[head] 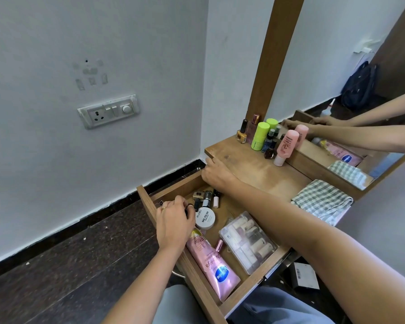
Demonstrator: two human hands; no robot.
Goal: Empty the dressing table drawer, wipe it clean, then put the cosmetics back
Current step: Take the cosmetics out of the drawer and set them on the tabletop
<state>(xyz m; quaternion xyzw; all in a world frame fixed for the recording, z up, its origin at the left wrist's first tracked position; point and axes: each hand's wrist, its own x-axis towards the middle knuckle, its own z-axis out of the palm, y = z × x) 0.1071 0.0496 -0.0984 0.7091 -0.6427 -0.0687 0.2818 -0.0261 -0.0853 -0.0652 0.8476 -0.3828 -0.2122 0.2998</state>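
The wooden drawer [147, 202] is pulled open. It holds a pink lotion tube [211, 265], a white nail polish jar [205, 218], a clear plastic box of small bottles [248, 242], a pink lipstick [219, 245] and small nail polish bottles [207, 197] at the back. My left hand [173, 220] is inside the drawer's left side, with its fingers curled round a small black item. My right hand [216, 174] reaches into the drawer's back corner under the table top's edge. Its fingertips are hidden.
On the table top [255, 169] stand a green bottle [260, 136], a pink bottle [287, 146] and nail polish bottles [241, 134], all against the mirror [337, 90]. A checked cloth [323, 199] lies at the right. A switch panel [108, 111] is on the left wall.
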